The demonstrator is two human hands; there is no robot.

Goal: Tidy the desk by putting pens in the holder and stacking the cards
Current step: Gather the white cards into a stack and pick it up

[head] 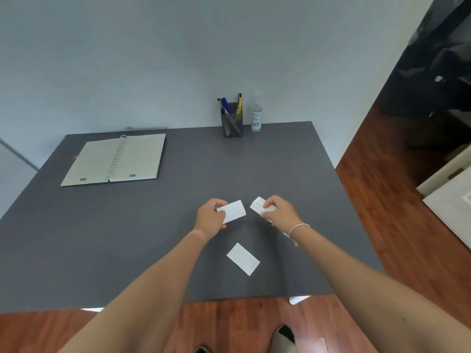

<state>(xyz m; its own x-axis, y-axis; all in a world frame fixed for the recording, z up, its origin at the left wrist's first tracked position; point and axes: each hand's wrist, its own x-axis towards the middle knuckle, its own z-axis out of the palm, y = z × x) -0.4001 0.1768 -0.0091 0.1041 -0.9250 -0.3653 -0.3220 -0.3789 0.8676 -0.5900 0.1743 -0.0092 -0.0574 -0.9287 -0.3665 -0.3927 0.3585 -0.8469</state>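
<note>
My left hand (210, 217) pinches a white card (234, 211) by its left edge, just above the grey desk (127, 238). A short way to the right, my right hand (279, 211) grips white cards (258, 205) that stick out past the fingers; how many it grips I cannot tell. Another white card (243, 259) lies flat on the desk, nearer the front edge, below both hands. At the back of the desk stands a dark mesh pen holder (232, 123) with blue, black and yellow pens (225, 106) upright in it.
An open spiral notebook (114, 160) lies at the back left of the desk. A small clear bottle (256, 115) stands right of the holder. Wooden floor runs past the desk's right and front edges, and my shoes show at the bottom.
</note>
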